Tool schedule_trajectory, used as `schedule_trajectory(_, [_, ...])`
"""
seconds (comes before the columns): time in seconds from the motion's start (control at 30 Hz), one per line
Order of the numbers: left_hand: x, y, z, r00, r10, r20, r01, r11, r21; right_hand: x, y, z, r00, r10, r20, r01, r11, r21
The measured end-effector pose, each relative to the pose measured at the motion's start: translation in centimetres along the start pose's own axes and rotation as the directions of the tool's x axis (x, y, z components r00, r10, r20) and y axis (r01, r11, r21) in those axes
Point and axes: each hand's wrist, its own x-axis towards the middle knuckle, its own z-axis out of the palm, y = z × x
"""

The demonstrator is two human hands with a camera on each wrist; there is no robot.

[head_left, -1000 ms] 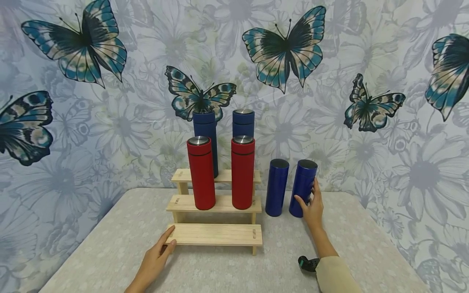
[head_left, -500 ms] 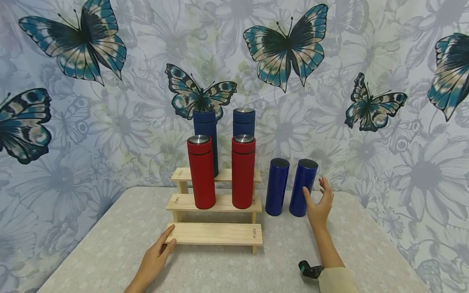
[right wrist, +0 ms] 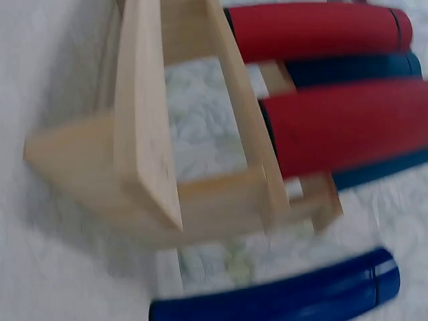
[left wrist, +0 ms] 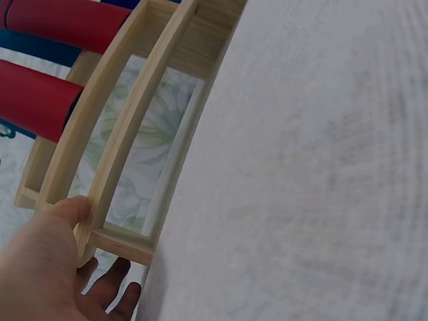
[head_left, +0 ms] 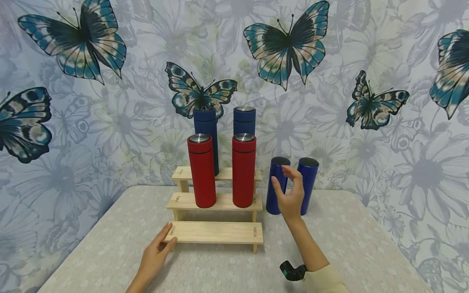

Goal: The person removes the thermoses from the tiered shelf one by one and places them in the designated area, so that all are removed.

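Note:
My left hand [head_left: 155,252] grips the left end of the bottom step of a three-tier wooden display stand [head_left: 216,232]; the left wrist view shows the thumb [left wrist: 70,210] at the shelf and the fingertips by the side board. My right hand [head_left: 291,195], thumb and fingers spread, is raised in front of two glossy blue thermos flasks and holds nothing. It partly covers the left blue flask [head_left: 272,199] and the right blue flask [head_left: 309,179]. Two red thermos flasks [head_left: 201,175] stand on the middle step, with two matte navy flasks [head_left: 206,126] behind them on the top step.
The stand and the glossy blue flasks rest on a pale patterned tabletop [head_left: 220,272]. A wall covering with butterflies [head_left: 287,44] rises behind. A black wrist-worn device [head_left: 293,270] sticks out beside my right forearm.
My right hand has released the right blue flask, drawn away to its right, then moved left in front of both blue flasks. My left hand stays at the bottom step.

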Motion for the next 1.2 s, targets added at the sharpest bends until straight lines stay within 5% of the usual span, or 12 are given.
schedule_trajectory(0.3, [0.0, 0.7, -0.3, 0.992, -0.125, 0.031, 0.126, 0.991, -0.045, -1.4, -0.6, 4.4, 0.953, 0.102, 0.284, -0.112, 0.993, 0.02])
schedule_trajectory(0.57, [0.0, 0.4, -0.3, 0.991, -0.129, 0.034, 0.131, 0.99, -0.047, -3.5, 2.6, 6.7, 0.897, 0.259, 0.358, -0.268, 0.963, -0.024])
schedule_trajectory(0.87, [0.1, 0.4, -0.2, 0.991, -0.129, 0.034, 0.131, 0.99, -0.047, -4.3, 3.0, 6.9, 0.919, 0.265, 0.293, -0.276, 0.961, -0.006])
schedule_trajectory(1.2, [0.1, 0.5, -0.2, 0.99, -0.135, 0.027, 0.136, 0.989, -0.051, -4.9, 1.4, 5.3, 0.954, 0.187, 0.235, -0.188, 0.982, -0.017])
